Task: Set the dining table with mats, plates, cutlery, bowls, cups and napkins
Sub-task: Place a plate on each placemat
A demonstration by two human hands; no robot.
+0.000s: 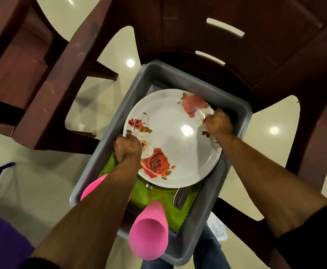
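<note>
Both hands are curled tight on opposite edges of the rose-patterned plate: the left hand pinches its lower-left rim and the right hand its upper-right rim, at the centre of the frame inside the grey tub. The plate lies over a green cloth, with cutlery and two pink cups toward the bottom. I judge a level, straight-up lift best, clearing the tub's walls without nudging the cups.

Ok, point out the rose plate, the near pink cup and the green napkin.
rose plate (pixel 170 136), head view, bare centre.
near pink cup (pixel 149 235), head view, its side.
green napkin (pixel 155 195), head view, middle fold.
</note>
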